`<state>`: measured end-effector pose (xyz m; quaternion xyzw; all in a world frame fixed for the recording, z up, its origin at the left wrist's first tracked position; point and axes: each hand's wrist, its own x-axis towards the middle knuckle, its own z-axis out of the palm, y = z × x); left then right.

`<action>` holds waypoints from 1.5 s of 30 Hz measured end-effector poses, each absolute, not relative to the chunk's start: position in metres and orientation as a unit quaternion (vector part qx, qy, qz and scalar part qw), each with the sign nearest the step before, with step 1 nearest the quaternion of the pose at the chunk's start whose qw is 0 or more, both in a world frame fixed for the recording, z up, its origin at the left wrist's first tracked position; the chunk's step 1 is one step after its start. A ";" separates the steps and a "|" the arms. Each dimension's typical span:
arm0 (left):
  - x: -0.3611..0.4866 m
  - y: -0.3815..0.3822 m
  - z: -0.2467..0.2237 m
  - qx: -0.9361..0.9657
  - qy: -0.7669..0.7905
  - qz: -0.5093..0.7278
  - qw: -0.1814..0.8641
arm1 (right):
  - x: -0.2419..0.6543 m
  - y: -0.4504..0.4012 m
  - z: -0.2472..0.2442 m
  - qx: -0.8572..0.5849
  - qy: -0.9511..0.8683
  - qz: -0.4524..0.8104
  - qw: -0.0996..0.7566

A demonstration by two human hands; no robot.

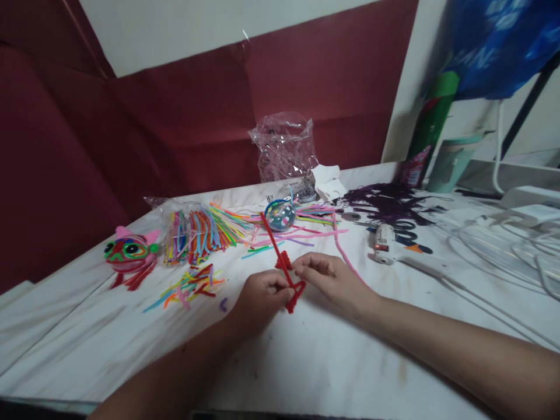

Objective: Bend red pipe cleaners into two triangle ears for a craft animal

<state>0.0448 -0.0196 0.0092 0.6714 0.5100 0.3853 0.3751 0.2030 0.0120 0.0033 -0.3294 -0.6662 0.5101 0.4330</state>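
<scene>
Near the middle of the table, my left hand [266, 296] is closed on a red fuzzy stem piece [275, 245], which rises up and to the left from the fingers. Its lower part is bent into folds below and right of the fingertips. Beside it, my right hand [321, 274] has thumb and fingers pressed together at the right edge of the red piece. A folded red portion shows between and behind the fingertips. Whether these red parts are one piece is hidden by the fingers.
A colourful fish-like figure [131, 252], bundled fuzzy stems [199, 233] and cut pieces [188, 289] lie left. A clear ball [280, 216] and plastic bag [284, 149] stand behind. Scissors [405, 231], a glue gun [385, 244], cables [494, 251] and purple strands [385, 201] lie right.
</scene>
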 end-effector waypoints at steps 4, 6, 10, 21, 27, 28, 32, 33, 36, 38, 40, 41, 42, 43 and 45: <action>0.048 -0.022 0.004 0.727 0.523 0.332 0.295 | 0.204 0.012 0.003 -0.313 -0.716 0.460 0.422; 0.048 -0.021 0.002 0.723 0.532 0.333 0.288 | 0.204 0.010 0.002 -0.294 -0.755 0.399 0.430; 0.046 -0.019 0.005 0.683 0.540 0.353 0.342 | 0.208 0.005 0.003 -0.223 -0.812 0.286 0.457; 0.036 -0.015 0.008 0.482 0.416 0.512 0.577 | 0.215 0.004 0.000 -0.124 -0.879 -0.075 0.455; 0.035 -0.016 0.012 0.491 0.412 0.492 0.589 | 0.214 0.005 -0.001 -0.106 -0.890 -0.063 0.440; 0.035 -0.017 0.012 0.503 0.417 0.486 0.580 | 0.214 0.004 -0.001 -0.101 -0.890 -0.063 0.441; 0.034 -0.018 0.014 0.513 0.433 0.492 0.555 | 0.214 0.002 -0.001 -0.109 -0.887 -0.034 0.447; 0.034 -0.018 0.014 0.506 0.434 0.503 0.549 | 0.214 0.001 -0.001 -0.123 -0.881 -0.010 0.456; 0.034 -0.018 0.016 0.491 0.436 0.539 0.528 | 0.211 -0.001 0.003 -0.185 -0.845 0.113 0.488; 0.033 -0.018 0.015 0.493 0.428 0.554 0.517 | 0.208 -0.001 0.004 -0.235 -0.821 0.215 0.474; 0.034 -0.017 0.012 0.509 0.415 0.557 0.508 | 0.204 -0.002 0.004 -0.270 -0.805 0.300 0.435; 0.034 -0.016 0.010 0.521 0.410 0.554 0.503 | 0.203 -0.003 0.004 -0.282 -0.796 0.332 0.421; 0.035 -0.016 0.008 0.532 0.407 0.549 0.500 | 0.201 -0.004 0.004 -0.291 -0.786 0.358 0.412; 0.036 -0.016 0.006 0.540 0.405 0.544 0.499 | 0.200 -0.005 0.003 -0.299 -0.775 0.380 0.408; 0.040 -0.017 0.003 0.539 0.404 0.535 0.509 | 0.199 -0.006 0.002 -0.316 -0.748 0.418 0.408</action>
